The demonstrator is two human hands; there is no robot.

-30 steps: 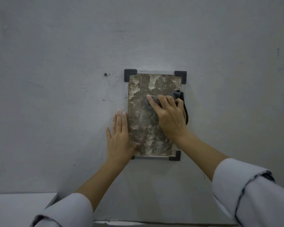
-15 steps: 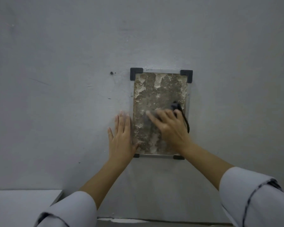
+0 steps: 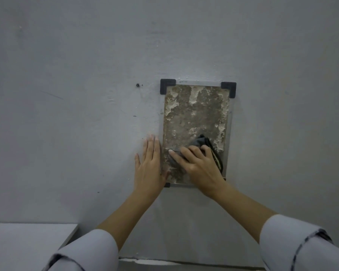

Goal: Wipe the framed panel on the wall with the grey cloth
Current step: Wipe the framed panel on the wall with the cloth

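Observation:
A framed panel (image 3: pixel 196 116) hangs on the grey wall, mottled brown and white, with black corner brackets. My right hand (image 3: pixel 199 166) presses the grey cloth (image 3: pixel 201 142) flat against the panel's lower part, fingers spread over it and pointing up-left. The cloth bunches above my fingers and its dark edge trails down the hand's right side. My left hand (image 3: pixel 150 167) lies flat on the wall beside the panel's lower left edge, fingers straight and pointing up, thumb at the frame. The panel's bottom right corner is hidden behind my right hand.
A small dark hole or screw (image 3: pixel 137 85) sits in the wall left of the panel's top. A white ledge (image 3: pixel 27 243) lies at the lower left, below the wall. The plain grey wall (image 3: pixel 67 133) surrounds the panel.
My right hand has slid the cloth down the panel from near the top right to the lower part. My left hand has stayed flat by the left edge.

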